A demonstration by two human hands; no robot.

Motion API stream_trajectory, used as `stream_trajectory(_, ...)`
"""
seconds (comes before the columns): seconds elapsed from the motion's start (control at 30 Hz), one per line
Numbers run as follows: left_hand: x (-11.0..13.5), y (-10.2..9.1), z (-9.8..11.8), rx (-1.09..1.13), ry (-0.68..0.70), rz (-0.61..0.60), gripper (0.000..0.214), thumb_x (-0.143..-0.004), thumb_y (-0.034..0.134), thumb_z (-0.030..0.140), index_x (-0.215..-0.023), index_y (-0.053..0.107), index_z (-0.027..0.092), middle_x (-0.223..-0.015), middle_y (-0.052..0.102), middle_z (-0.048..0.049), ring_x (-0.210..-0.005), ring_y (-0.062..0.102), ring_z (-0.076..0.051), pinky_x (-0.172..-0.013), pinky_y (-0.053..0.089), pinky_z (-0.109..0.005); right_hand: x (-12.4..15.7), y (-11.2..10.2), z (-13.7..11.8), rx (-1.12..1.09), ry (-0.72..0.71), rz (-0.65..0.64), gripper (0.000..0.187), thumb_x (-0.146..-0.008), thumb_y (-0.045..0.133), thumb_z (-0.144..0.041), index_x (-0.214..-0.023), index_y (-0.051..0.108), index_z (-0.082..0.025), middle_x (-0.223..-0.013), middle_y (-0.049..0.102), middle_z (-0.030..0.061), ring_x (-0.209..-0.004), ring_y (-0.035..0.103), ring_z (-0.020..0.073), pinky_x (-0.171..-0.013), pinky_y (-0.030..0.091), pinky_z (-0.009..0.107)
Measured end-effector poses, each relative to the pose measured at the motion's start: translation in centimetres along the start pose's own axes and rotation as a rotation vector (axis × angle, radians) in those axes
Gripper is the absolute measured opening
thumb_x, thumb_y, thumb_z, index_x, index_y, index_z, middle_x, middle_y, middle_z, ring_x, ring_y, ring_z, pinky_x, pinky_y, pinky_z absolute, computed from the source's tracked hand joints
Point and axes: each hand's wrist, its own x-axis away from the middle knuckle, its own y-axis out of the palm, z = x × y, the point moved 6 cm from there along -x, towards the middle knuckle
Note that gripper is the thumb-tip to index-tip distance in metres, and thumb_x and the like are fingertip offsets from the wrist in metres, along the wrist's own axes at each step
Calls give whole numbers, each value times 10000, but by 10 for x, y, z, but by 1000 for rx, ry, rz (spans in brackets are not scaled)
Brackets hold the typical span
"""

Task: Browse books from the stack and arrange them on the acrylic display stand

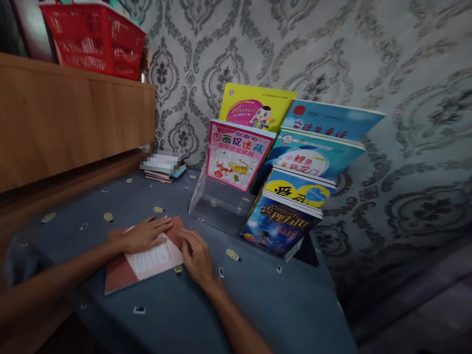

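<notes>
A thin reddish-brown book (125, 276) with a white text panel lies flat on the blue-grey tablecloth (215, 326). My left hand (144, 234) rests on top of it, fingers stretched out flat. My right hand (196, 256) touches the book's right edge, fingers slightly curled against the cover. Just behind the hands stands a clear acrylic tiered book stand (219, 204) holding several children's books, among them a pink one (237, 155) and a dark blue one (279, 224) in front.
A small stack of books (162, 168) lies at the back of the table by the patterned wall. A wooden ledge (51, 116) runs along the left, with a red plastic basket (93, 37) on top. The table's right edge drops to the floor.
</notes>
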Motion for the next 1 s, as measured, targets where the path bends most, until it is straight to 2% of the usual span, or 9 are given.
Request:
stream_trajectory(0.17, -16, -2, 40, 30, 208, -22, 608, -1040, 242, 535, -1552, 308, 214, -1601, 358, -135, -1494, 311, -253, -1220, 238, -506, 3, -2, 15, 10, 33, -84, 389, -947, 436, -169, -1280, 637, -195, -1267, 690, 98, -1228, 608, 203, -1099, 467, 405)
stream_trajectory(0.27, -32, -3, 67, 53, 354, 3, 548, -1034, 301, 510, -1448, 456, 187, -1492, 505, -158, -1418, 434, -264, -1224, 236, -518, 13, -4, 36, 168, 149, -130, 437, -983, 453, -263, -1405, 548, -205, -1441, 580, 116, -1354, 522, 239, -1144, 426, 463)
stream_trajectory(0.4, -59, -3, 100, 108, 461, 0, 439, -1006, 388, 513, -1244, 608, 217, -1299, 649, -121, -1289, 552, -263, -1232, 220, -511, 29, -20, 52, 310, 237, -181, 470, -1015, 422, -318, -1475, 475, -240, -1506, 517, 106, -1405, 471, 264, -1186, 354, 537)
stream_trajectory(0.53, -81, -4, 125, 188, 537, -52, 369, -981, 476, 443, -1274, 601, 255, -1348, 635, -88, -1327, 527, -267, -1246, 181, -507, 43, -42, 57, 372, 264, -216, 496, -1017, 432, -362, -1507, 430, -286, -1545, 468, 93, -1415, 456, 294, -1163, 373, 570)
stream_trajectory(0.63, -91, -5, 135, 247, 538, -72, 403, -982, 485, 396, -1358, 553, 268, -1385, 621, -75, -1346, 518, -255, -1255, 151, -502, 51, -52, 61, 402, 288, -233, 512, -1023, 415, -384, -1522, 410, -268, -1581, 403, 108, -1448, 404, 302, -1169, 360, 577)
stream_trajectory(0.77, -91, -5, 140, 244, 478, -78, 434, -986, 489, 331, -1415, 511, 275, -1383, 624, -73, -1355, 514, -253, -1249, 171, -510, 56, -54, 62, 410, 325, -243, 539, -1027, 414, -389, -1549, 358, -269, -1618, 316, 102, -1487, 323, 286, -1183, 343, 559)
stream_trajectory(0.9, -84, -8, 141, 220, 418, -36, 496, -1010, 461, 385, -1492, 415, 277, -1445, 570, -94, -1353, 516, -247, -1232, 215, -519, 53, -53, 59, 416, 394, -271, 564, -1023, 427, -412, -1550, 359, -222, -1622, 283, 134, -1504, 268, 290, -1186, 333, 551)
stream_trajectory(1.0, -77, -6, 136, 184, 400, -20, 546, -1031, 400, 443, -1548, 312, 293, -1531, 479, -96, -1415, 447, -233, -1236, 206, -507, 49, -53, 54, 431, 397, -300, 588, -1014, 452, -411, -1547, 362, -179, -1608, 303, 170, -1501, 281, 295, -1191, 320, 544)
